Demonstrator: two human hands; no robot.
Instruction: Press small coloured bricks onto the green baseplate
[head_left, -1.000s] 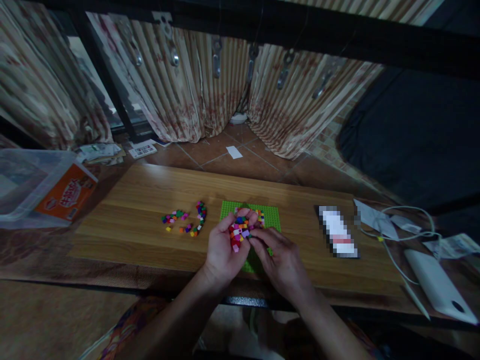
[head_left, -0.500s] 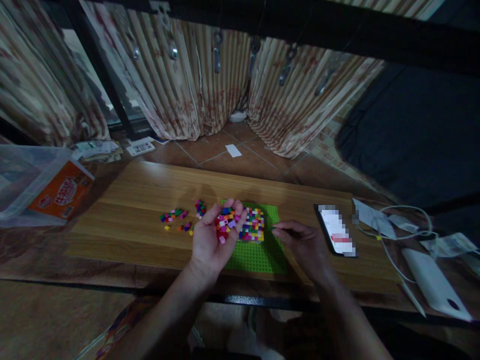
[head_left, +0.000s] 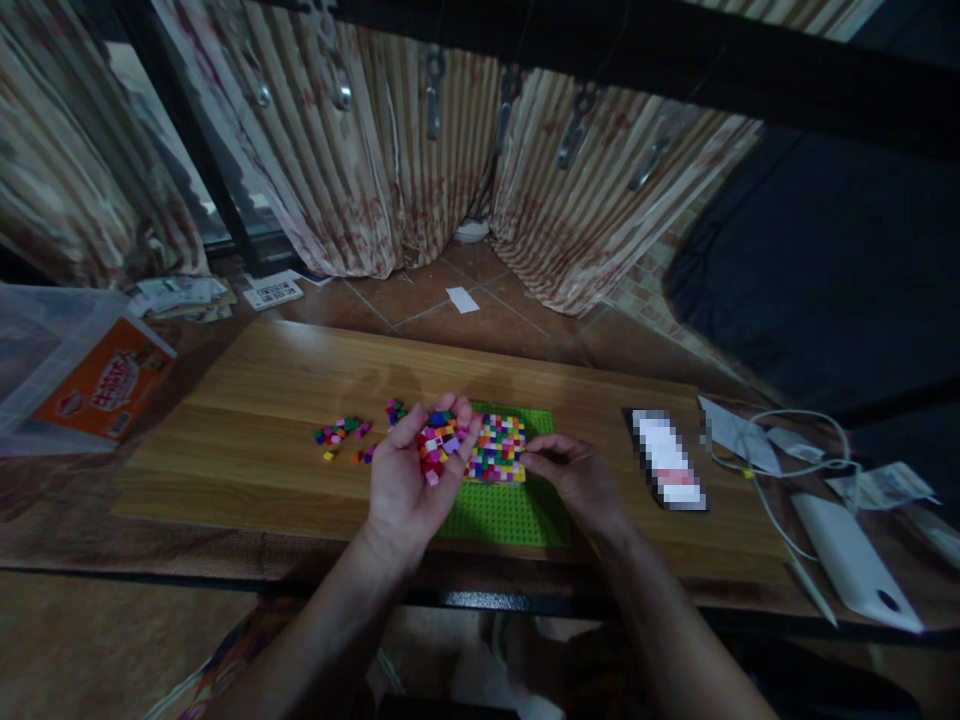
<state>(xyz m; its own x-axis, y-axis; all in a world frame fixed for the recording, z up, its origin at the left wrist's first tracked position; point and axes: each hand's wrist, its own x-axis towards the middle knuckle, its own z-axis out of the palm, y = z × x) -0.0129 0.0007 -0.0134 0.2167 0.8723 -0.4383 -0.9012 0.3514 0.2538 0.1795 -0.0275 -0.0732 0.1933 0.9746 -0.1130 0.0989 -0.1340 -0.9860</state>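
Note:
My left hand (head_left: pixel 405 480) is turned palm up and cupped round a heap of small colourful toy bricks (head_left: pixel 440 445). Under and beyond its fingertips lies a green studded baseplate (head_left: pixel 510 515), bearing a block of multicoloured bricks (head_left: pixel 499 447) built up in rows. At the block's right edge is my right hand (head_left: pixel 574 480), thumb and forefinger pinched together. Whatever sits between those fingertips is too small to make out. Left of my cupped hand, more loose bricks (head_left: pixel 341 432) are scattered on the wooden board.
The wooden board (head_left: pixel 225 430) lies on a low table. To the right are a phone (head_left: pixel 667 460), white cables (head_left: pixel 795 415) and a white power bank (head_left: pixel 855 560). A clear plastic tub (head_left: pixel 45 380) with an orange label stands at the left.
My right hand has moved left, from over the baseplate's right edge to the edge of the brick block. The left hand still cups its bricks. The whole view has shifted slightly.

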